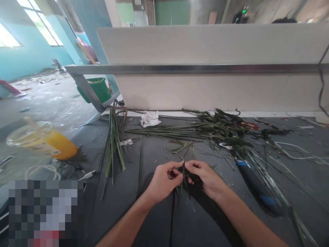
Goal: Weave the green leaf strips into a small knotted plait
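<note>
My left hand (163, 181) and my right hand (205, 178) meet low in the middle of the dark table (133, 206). Both pinch a small bunch of thin green leaf strips (183, 175) between fingertips and thumbs, the strips hanging down between the hands. A bundle of long green leaves (113, 144) lies to the left of my hands. A larger heap of leaves and stems (216, 130) spreads behind them toward the right.
A black tool with blue bands (254, 187) lies right of my right hand. A crumpled white paper (149, 118) sits near the white partition (205, 89). A plastic cup with yellow drink (41, 140) lies at the left edge. White cords (295, 152) trail at right.
</note>
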Action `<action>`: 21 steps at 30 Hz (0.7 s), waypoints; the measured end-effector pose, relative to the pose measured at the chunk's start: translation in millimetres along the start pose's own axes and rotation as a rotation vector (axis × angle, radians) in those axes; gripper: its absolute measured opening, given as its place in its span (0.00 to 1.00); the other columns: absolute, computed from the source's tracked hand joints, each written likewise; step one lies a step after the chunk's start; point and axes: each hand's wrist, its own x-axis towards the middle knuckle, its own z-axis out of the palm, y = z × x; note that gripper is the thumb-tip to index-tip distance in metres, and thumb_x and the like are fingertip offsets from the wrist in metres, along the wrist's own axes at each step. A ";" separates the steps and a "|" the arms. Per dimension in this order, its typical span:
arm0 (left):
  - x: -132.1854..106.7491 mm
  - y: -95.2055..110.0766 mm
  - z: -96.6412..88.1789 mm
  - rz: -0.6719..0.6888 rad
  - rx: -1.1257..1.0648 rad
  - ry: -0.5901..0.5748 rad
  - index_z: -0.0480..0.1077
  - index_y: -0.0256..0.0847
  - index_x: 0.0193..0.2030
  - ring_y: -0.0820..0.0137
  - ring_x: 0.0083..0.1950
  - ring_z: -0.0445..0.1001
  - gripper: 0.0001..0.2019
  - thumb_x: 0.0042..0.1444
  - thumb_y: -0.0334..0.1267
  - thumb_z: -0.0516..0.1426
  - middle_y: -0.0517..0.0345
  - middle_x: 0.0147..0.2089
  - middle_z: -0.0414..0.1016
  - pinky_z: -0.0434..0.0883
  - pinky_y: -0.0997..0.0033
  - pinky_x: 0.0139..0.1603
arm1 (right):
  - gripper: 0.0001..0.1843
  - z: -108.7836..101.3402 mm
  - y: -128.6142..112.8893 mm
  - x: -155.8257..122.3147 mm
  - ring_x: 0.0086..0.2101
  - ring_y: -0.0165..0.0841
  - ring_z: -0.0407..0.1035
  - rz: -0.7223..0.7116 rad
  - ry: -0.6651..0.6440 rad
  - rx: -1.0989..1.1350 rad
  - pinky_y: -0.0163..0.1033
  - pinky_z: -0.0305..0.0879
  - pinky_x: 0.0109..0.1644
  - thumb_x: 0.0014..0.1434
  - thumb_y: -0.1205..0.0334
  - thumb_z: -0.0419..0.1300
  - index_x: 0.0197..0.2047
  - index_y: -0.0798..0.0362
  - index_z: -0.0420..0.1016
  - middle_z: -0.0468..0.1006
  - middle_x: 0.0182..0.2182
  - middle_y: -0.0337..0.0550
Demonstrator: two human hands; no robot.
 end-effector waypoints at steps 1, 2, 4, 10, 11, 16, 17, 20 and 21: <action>-0.2 0.6 0.1 0.011 0.015 0.008 0.75 0.34 0.50 0.78 0.25 0.67 0.19 0.50 0.34 0.61 0.61 0.27 0.73 0.65 0.78 0.28 | 0.22 1.2 -0.2 -0.1 0.17 0.24 0.62 -0.006 0.004 -0.001 0.31 0.58 0.22 0.42 0.46 0.73 0.28 0.57 0.78 0.72 0.17 0.37; -0.5 1.1 0.4 0.019 0.030 0.014 0.76 0.34 0.50 0.78 0.25 0.67 0.19 0.50 0.34 0.60 0.60 0.27 0.73 0.65 0.78 0.28 | 0.22 2.3 -0.4 -0.2 0.17 0.25 0.62 -0.014 0.006 -0.004 0.31 0.58 0.22 0.42 0.46 0.73 0.28 0.57 0.78 0.72 0.17 0.37; -1.2 2.4 1.4 0.025 0.055 0.026 0.75 0.33 0.51 0.77 0.25 0.68 0.19 0.50 0.34 0.60 0.59 0.27 0.74 0.66 0.77 0.28 | 0.23 3.8 -0.6 -0.4 0.18 0.25 0.62 -0.030 0.011 -0.009 0.31 0.58 0.22 0.42 0.45 0.73 0.29 0.58 0.78 0.71 0.17 0.37; 3.2 14.5 -25.1 0.045 0.273 0.051 0.75 0.38 0.52 0.68 0.36 0.77 0.20 0.53 0.41 0.59 0.49 0.44 0.80 0.72 0.72 0.35 | 0.22 1.4 1.7 1.2 0.17 0.25 0.62 -0.052 0.046 0.017 0.31 0.57 0.23 0.44 0.45 0.72 0.27 0.56 0.75 0.71 0.15 0.37; 4.7 17.9 -36.9 0.030 0.361 0.128 0.75 0.38 0.51 0.67 0.36 0.77 0.19 0.53 0.41 0.60 0.48 0.45 0.80 0.72 0.71 0.35 | 0.22 0.4 2.1 1.8 0.18 0.25 0.62 -0.062 0.056 0.024 0.31 0.58 0.23 0.44 0.46 0.73 0.27 0.56 0.75 0.71 0.16 0.36; 9.9 32.8 -97.5 -0.112 0.974 0.358 0.75 0.37 0.47 0.63 0.42 0.79 0.15 0.57 0.41 0.55 0.51 0.41 0.81 0.71 0.69 0.44 | 0.21 -2.8 1.8 4.5 0.18 0.26 0.64 -0.098 0.093 0.060 0.32 0.57 0.23 0.42 0.48 0.74 0.27 0.56 0.74 0.70 0.16 0.34; 11.0 34.3 -104.5 -0.131 1.018 0.371 0.76 0.37 0.45 0.61 0.43 0.78 0.14 0.57 0.40 0.56 0.50 0.40 0.81 0.70 0.67 0.45 | 0.21 -2.9 1.4 4.9 0.18 0.26 0.64 -0.099 0.096 0.066 0.32 0.57 0.23 0.42 0.48 0.74 0.27 0.56 0.74 0.70 0.16 0.34; 17.6 34.3 -112.2 -0.165 1.094 0.387 0.76 0.39 0.40 0.57 0.44 0.78 0.12 0.57 0.41 0.55 0.48 0.39 0.81 0.70 0.63 0.45 | 0.21 -2.3 -0.3 5.3 0.18 0.26 0.65 -0.117 0.101 0.082 0.33 0.57 0.22 0.41 0.48 0.74 0.27 0.56 0.75 0.69 0.17 0.34; 21.5 32.8 -112.2 -0.178 1.111 0.392 0.76 0.39 0.39 0.55 0.44 0.78 0.12 0.57 0.42 0.55 0.47 0.39 0.81 0.70 0.62 0.44 | 0.21 -2.0 -0.9 5.2 0.18 0.26 0.65 -0.126 0.102 0.085 0.33 0.57 0.22 0.41 0.48 0.74 0.26 0.56 0.74 0.69 0.18 0.34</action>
